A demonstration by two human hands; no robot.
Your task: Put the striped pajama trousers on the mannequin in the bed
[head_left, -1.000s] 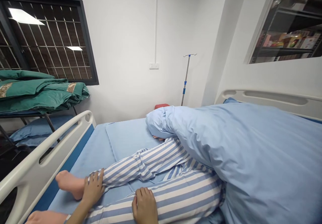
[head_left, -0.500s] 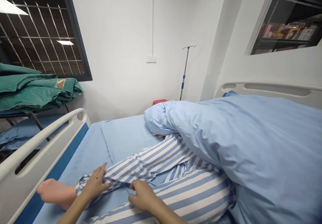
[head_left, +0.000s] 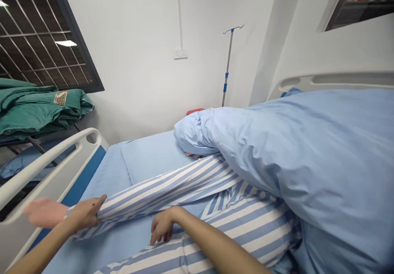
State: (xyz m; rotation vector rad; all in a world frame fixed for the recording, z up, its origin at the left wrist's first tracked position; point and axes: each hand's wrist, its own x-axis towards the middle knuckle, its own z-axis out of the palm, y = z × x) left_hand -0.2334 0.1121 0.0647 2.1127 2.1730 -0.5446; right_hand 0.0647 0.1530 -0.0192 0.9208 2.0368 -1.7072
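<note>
Striped blue-and-white pajama trousers (head_left: 166, 183) cover two legs lying on the bed. My left hand (head_left: 88, 213) is closed around the far trouser leg near its hem, just above a smooth pink bare foot (head_left: 46, 211). That trouser leg is pulled fairly straight. Over the gap between the legs, my right hand (head_left: 163, 224) hangs with loosely bent fingers pointing down and nothing visible in them. Its fingertips are at the edge of the near trouser leg; whether they touch it I cannot tell. The near foot is out of view.
A light blue quilt (head_left: 261, 151) covers the upper body, with a few fingertips showing under its edge. The bed's footboard (head_left: 46, 159) stands at left, its headboard (head_left: 344, 79) at right. An IV pole (head_left: 227, 67) stands behind. Green folded cloth (head_left: 46, 106) lies beyond the footboard.
My left hand has moved left with the trouser leg's lower end, and the fabric has straightened. The far leg shifted toward the footboard. My right hand has turned fingers-down. The view has tilted down.
</note>
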